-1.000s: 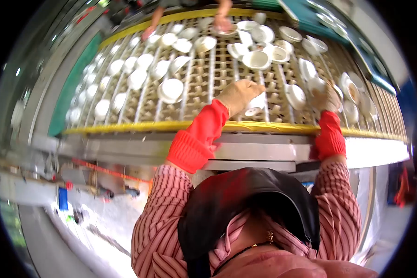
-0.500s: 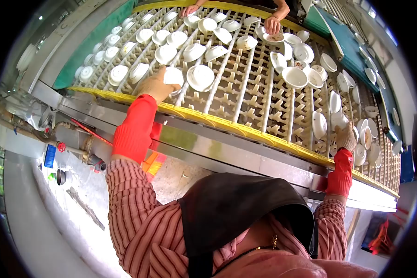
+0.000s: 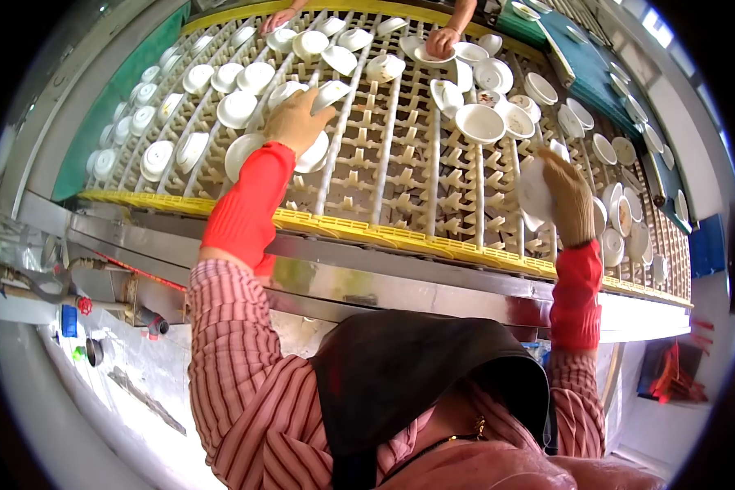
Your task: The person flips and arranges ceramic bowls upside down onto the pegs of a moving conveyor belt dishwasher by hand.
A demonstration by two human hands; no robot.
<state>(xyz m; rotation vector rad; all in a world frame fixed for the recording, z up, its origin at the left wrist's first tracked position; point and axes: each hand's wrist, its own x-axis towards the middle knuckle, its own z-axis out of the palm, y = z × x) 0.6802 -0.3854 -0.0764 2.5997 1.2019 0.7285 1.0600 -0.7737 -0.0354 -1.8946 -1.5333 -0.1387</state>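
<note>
Face-down bowls (image 3: 157, 159) at frame left look done; upright bowls (image 3: 480, 122) upper right look pending. Right hand (image 3: 571, 196) grasping 1 bowl (image 3: 534, 189); left hand (image 3: 296, 124) grip: can't tell.

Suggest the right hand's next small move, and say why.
Probably the right hand should lower the tilted bowl it seems to hold onto the bare pegs to its left: no bowls sit there, while other bowls crowd its right.

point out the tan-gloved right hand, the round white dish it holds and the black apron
Tan-gloved right hand (image 3: 570, 194), head view, back of the glove
Round white dish (image 3: 534, 190), head view, visible broad side
Black apron (image 3: 400, 367), head view, front panel
</note>
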